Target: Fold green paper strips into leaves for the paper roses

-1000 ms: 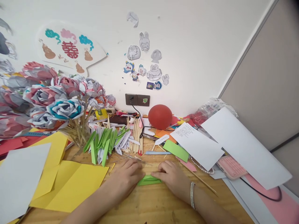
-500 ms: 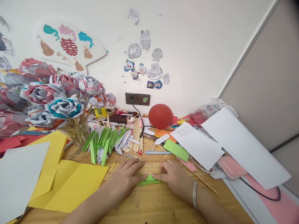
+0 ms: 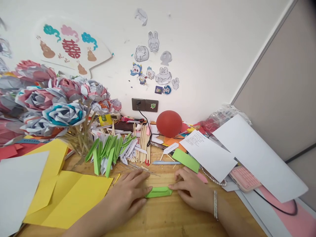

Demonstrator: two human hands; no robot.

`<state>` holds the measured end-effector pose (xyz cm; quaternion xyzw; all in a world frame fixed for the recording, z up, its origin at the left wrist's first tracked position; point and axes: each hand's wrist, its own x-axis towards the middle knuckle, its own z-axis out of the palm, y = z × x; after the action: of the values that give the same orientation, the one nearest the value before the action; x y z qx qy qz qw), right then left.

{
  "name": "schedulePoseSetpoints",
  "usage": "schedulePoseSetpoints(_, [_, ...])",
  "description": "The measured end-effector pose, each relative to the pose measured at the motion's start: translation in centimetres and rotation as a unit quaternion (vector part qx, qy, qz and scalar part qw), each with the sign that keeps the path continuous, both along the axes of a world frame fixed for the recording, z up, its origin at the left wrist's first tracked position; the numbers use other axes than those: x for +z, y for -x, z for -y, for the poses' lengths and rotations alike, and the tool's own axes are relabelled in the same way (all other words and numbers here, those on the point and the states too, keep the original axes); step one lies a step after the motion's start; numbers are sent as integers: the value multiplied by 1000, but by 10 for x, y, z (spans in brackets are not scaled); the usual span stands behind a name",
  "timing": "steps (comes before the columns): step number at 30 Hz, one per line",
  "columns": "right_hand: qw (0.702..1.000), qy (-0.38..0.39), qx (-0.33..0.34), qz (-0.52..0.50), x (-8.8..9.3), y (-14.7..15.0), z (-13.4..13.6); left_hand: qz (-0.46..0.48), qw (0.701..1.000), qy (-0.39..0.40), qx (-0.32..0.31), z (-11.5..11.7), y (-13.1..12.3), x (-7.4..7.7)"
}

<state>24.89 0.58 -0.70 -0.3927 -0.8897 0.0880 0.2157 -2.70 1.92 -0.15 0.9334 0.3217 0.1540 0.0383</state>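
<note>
A small folded strip of green paper (image 3: 159,191) lies flat on the wooden table in front of me, its long sides running left to right. My left hand (image 3: 130,191) rests palm down, a fingertip pressed on the strip's left end, the other fingers stretched out on the table. At the opposite end, my right hand (image 3: 190,189) has a fingertip on the strip's right corner, its fingers bent. Beyond the hands, a pile of folded green and white paper pieces (image 3: 108,153) stands beside a bundle of wooden sticks (image 3: 144,144).
Paper flowers (image 3: 64,115) fill the left, above yellow sheets (image 3: 71,197) and a white sheet (image 3: 19,187). A red balloon (image 3: 169,123) sits by the wall. White papers (image 3: 207,154), a green sheet (image 3: 186,160), a pink calculator-like item (image 3: 245,177) and thin wires (image 3: 140,168) lie around.
Both hands have drawn apart from the strip's middle to its ends, so more of the green paper shows. My right hand has shifted right.
</note>
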Motion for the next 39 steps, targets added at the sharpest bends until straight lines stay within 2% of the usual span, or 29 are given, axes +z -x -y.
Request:
schedulePoseSetpoints(4, [998,10,-44,-32,-3,16,1,37,999,6,26,3,-14,0])
schedulePoseSetpoints(9, [992,-9,-122,-13,-10,34,3,46,996,-68,25,3,-27,-11])
schedulePoseSetpoints(11, [994,-38,-102,-6,-12,36,4,26,994,-103,4,4,-28,-14])
schedulePoseSetpoints(16, [978,-184,31,88,-16,35,2,-64,988,-137,-32,9,-30,-16])
schedulePoseSetpoints(21, [975,-198,39,93,-17,36,1,-106,984,-139,-30,12,-31,-15])
schedulePoseSetpoints(24, [982,-173,16,75,-15,38,2,-94,988,-120,-8,11,-33,-13])
schedulePoseSetpoints(28, [994,-54,-93,24,-14,39,0,-55,992,-52,104,6,-33,-6])
schedulePoseSetpoints(30, [988,-3,-156,4,-13,38,-2,-54,985,-16,160,3,-33,-3])
schedulePoseSetpoints(32, [982,20,-188,-7,-14,36,-4,-61,978,1,198,1,-33,-2])
schedulePoseSetpoints(34, [984,25,-179,-9,-14,35,-5,-62,978,1,198,1,-34,-4])
schedulePoseSetpoints(37, [993,41,-114,2,-13,36,-4,-55,988,4,145,3,-35,-7])
schedulePoseSetpoints(39, [993,62,-97,2,-11,39,-3,-53,992,14,118,5,-36,-8])
